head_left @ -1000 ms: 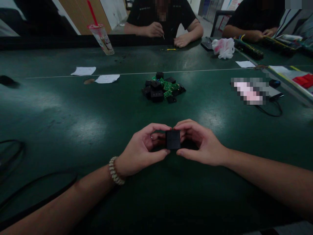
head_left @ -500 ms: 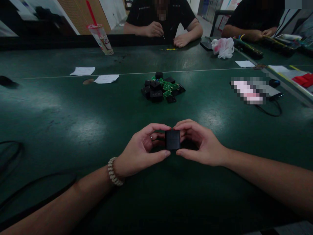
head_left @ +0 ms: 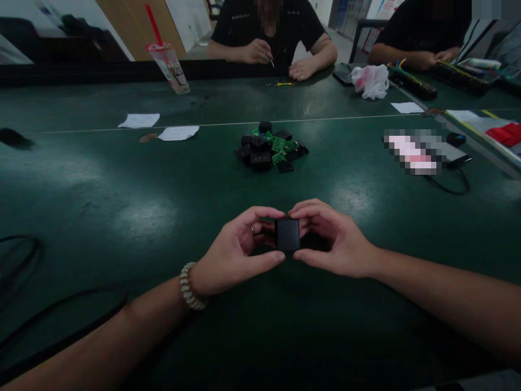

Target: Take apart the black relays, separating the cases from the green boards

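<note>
Between my two hands is a small square black plastic case (head_left: pixel 287 234), its flat face toward me. My left hand (head_left: pixel 244 241) pinches it from the left, thumb at the lower edge and index finger at the upper edge. From the other side my right hand (head_left: pixel 336 239) grips it the same way, the fingertips of both hands nearly meeting. Beyond them on the table lies a pile of black plastic cases (head_left: pixel 260 159) mixed with green circuit boards (head_left: pixel 279 144). What the far side of the held case looks like is hidden.
The dark green table (head_left: pixel 101 179) carries paper slips (head_left: pixel 179 132), a cup with a red straw (head_left: pixel 173 70), a crumpled plastic bag (head_left: pixel 370 81) and a pixelated pink object (head_left: pixel 411 153). Black cables (head_left: pixel 61 301) lie at the left. Two people sit opposite; one holds a thin tool.
Both hands keep the same hold on the black case, with hardly any movement. The whole view has shifted very slightly.
</note>
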The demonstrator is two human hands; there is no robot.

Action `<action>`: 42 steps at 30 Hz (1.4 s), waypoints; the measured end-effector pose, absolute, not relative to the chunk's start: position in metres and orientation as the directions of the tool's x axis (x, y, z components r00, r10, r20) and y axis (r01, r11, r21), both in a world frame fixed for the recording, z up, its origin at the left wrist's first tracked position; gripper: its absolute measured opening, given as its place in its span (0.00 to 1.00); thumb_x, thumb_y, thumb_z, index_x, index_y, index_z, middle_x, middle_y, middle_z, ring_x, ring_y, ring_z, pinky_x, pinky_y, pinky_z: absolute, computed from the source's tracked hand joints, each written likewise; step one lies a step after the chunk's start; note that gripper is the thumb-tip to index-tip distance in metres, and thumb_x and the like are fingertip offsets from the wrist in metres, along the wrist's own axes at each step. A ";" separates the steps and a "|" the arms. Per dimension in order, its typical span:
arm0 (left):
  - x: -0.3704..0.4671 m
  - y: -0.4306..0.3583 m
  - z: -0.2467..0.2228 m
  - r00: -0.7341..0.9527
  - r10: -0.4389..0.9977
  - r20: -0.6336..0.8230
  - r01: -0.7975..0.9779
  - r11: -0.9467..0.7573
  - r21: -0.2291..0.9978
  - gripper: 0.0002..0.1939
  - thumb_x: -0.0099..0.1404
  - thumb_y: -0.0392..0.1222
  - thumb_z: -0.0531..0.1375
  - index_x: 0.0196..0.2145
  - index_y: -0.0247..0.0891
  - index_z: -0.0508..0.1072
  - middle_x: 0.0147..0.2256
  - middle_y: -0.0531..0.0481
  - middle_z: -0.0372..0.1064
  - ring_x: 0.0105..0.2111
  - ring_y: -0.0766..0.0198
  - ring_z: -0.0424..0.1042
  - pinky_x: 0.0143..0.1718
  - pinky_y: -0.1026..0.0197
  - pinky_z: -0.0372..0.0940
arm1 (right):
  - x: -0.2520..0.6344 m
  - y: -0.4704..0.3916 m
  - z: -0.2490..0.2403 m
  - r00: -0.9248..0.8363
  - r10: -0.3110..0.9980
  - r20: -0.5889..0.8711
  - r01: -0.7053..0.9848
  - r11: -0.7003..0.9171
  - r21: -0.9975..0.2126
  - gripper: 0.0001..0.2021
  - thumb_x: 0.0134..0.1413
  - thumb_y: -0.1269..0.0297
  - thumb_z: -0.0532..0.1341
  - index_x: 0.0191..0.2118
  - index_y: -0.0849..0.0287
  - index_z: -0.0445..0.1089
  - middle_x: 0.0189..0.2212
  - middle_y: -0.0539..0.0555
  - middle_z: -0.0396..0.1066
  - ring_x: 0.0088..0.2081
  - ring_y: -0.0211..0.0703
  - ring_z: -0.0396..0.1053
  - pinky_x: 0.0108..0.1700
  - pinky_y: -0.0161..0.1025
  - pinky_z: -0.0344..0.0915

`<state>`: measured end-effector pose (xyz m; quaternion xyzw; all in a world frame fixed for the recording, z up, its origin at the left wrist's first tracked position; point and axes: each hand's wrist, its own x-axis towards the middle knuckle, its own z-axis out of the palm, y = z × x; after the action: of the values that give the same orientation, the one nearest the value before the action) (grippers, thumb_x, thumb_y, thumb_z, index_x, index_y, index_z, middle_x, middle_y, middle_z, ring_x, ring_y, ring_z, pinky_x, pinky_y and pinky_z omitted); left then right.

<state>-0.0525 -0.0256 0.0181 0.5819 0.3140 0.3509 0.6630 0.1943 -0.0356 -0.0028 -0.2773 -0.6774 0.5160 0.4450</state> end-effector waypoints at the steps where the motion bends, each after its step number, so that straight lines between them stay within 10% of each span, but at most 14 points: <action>1: -0.053 -0.025 0.018 0.554 0.833 -0.011 -0.098 0.078 0.992 0.27 0.62 0.33 0.75 0.57 0.40 0.74 0.52 0.43 0.78 0.51 0.59 0.79 0.52 0.59 0.75 | 0.194 -0.035 -0.003 -0.451 0.833 0.320 -0.087 0.316 -0.945 0.28 0.53 0.72 0.76 0.59 0.51 0.72 0.57 0.56 0.65 0.48 0.41 0.77 0.52 0.43 0.80; 42: -0.049 -0.024 0.019 0.432 0.895 -0.114 -0.154 0.198 0.968 0.14 0.66 0.39 0.72 0.48 0.38 0.79 0.46 0.46 0.76 0.44 0.59 0.77 0.41 0.59 0.81 | 0.195 -0.037 -0.001 -0.397 0.850 0.348 -0.052 0.357 -0.933 0.30 0.56 0.71 0.75 0.61 0.49 0.69 0.59 0.59 0.68 0.51 0.46 0.77 0.50 0.46 0.81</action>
<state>-0.0494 -0.0238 0.0191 0.5027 0.3683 0.3851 0.6807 0.1946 -0.0366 -0.0015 -0.2931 -0.6805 0.4852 0.4644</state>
